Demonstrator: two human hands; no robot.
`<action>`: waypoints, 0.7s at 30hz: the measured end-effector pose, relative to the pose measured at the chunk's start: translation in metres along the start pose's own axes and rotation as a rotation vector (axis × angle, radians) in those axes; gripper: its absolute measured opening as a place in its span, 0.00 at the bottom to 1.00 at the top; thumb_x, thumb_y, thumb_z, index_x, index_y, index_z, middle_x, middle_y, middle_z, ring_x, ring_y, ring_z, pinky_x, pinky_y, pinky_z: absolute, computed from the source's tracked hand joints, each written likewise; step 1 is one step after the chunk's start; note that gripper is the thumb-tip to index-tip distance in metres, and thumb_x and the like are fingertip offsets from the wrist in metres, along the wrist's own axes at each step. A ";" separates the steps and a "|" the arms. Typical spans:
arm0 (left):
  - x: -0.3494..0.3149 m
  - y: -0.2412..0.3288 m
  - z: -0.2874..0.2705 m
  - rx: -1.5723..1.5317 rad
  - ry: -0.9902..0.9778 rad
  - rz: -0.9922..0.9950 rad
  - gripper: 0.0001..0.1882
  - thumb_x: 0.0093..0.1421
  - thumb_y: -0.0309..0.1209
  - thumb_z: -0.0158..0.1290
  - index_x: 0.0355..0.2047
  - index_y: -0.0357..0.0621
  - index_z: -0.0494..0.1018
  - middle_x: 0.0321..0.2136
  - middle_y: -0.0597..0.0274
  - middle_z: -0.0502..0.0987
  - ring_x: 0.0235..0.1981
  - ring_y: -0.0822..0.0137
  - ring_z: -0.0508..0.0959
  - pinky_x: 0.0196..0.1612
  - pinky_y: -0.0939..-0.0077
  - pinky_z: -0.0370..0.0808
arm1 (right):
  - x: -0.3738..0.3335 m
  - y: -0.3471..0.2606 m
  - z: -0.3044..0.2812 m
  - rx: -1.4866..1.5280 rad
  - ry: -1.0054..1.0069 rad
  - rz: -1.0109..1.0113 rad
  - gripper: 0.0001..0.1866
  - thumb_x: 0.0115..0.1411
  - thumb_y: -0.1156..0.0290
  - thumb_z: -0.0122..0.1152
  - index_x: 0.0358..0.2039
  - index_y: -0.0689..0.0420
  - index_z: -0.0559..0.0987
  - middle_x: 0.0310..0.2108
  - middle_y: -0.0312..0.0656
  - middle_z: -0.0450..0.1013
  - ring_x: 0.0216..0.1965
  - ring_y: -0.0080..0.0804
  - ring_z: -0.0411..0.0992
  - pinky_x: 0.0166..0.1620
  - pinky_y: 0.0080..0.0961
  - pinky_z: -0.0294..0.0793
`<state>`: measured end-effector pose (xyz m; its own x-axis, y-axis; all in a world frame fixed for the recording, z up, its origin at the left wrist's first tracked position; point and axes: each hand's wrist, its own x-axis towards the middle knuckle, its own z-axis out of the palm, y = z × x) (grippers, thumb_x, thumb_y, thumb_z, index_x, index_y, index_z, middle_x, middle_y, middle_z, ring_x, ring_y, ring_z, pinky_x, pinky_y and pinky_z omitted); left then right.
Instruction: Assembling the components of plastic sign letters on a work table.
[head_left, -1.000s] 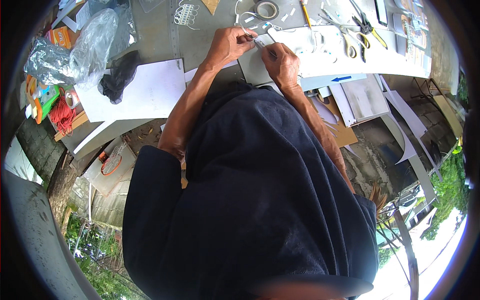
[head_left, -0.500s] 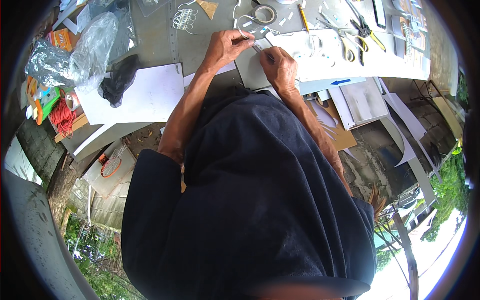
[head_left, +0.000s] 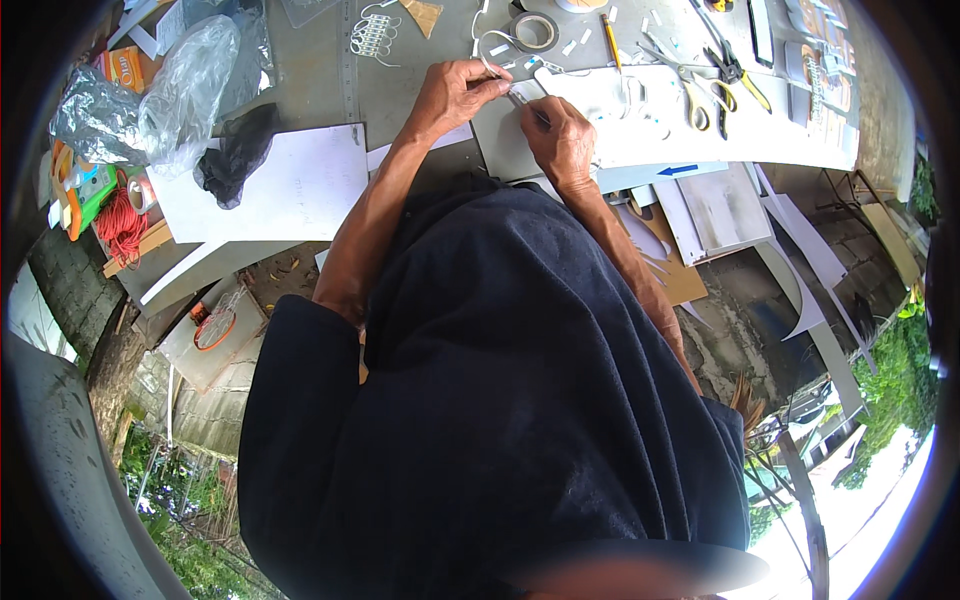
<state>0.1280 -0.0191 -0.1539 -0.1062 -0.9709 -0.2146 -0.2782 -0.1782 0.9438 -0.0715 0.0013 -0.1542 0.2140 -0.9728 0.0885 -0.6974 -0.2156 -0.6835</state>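
Between the thumb and fingertips of my left hand [head_left: 450,100], a thin white wire [head_left: 480,46] is pinched; it curves up over the table. My right hand [head_left: 562,145] is closed around a slim tool with a metal tip [head_left: 517,97]. That tip points toward my left fingertips, and the fist hides most of the tool, so its kind is unclear. Both hands are close together at the edge of a white sheet [head_left: 640,146]. Just beyond them lie a roll of grey tape [head_left: 553,34] and a few small white pieces [head_left: 569,47].
To the right are a yellow pencil [head_left: 611,42], scissors [head_left: 697,112] and yellow-black pliers [head_left: 736,72]. A bundle of small white modules [head_left: 371,38] lies far left of centre. Clear plastic bags [head_left: 190,95], a black bag [head_left: 236,165] and red cord [head_left: 122,228] lie at the left.
Both hands keep almost the same pose, with the wire and the tool still in them. The whole view has shifted slightly.
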 end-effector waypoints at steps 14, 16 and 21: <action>-0.001 -0.002 0.000 -0.023 -0.005 -0.010 0.10 0.62 0.33 0.63 0.40 0.40 0.84 0.28 0.62 0.85 0.28 0.79 0.79 0.33 0.80 0.76 | 0.000 -0.003 -0.001 0.000 0.015 -0.013 0.05 0.54 0.70 0.67 0.29 0.55 0.80 0.26 0.43 0.78 0.29 0.43 0.78 0.32 0.38 0.76; 0.000 -0.001 0.000 -0.019 -0.003 0.002 0.11 0.62 0.33 0.63 0.40 0.40 0.84 0.28 0.62 0.85 0.28 0.79 0.80 0.33 0.80 0.76 | 0.000 -0.002 0.000 0.000 0.018 -0.013 0.05 0.55 0.70 0.67 0.29 0.55 0.80 0.26 0.43 0.78 0.29 0.43 0.78 0.32 0.38 0.76; 0.000 -0.002 0.002 -0.069 0.011 0.000 0.11 0.62 0.33 0.62 0.40 0.40 0.84 0.28 0.62 0.85 0.27 0.78 0.79 0.32 0.79 0.76 | 0.001 -0.002 -0.001 -0.008 0.016 -0.015 0.05 0.55 0.69 0.67 0.29 0.55 0.80 0.26 0.43 0.78 0.29 0.43 0.78 0.32 0.39 0.76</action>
<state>0.1270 -0.0183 -0.1562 -0.0952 -0.9725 -0.2126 -0.2120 -0.1888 0.9589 -0.0705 0.0012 -0.1523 0.2138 -0.9707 0.1099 -0.6998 -0.2307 -0.6761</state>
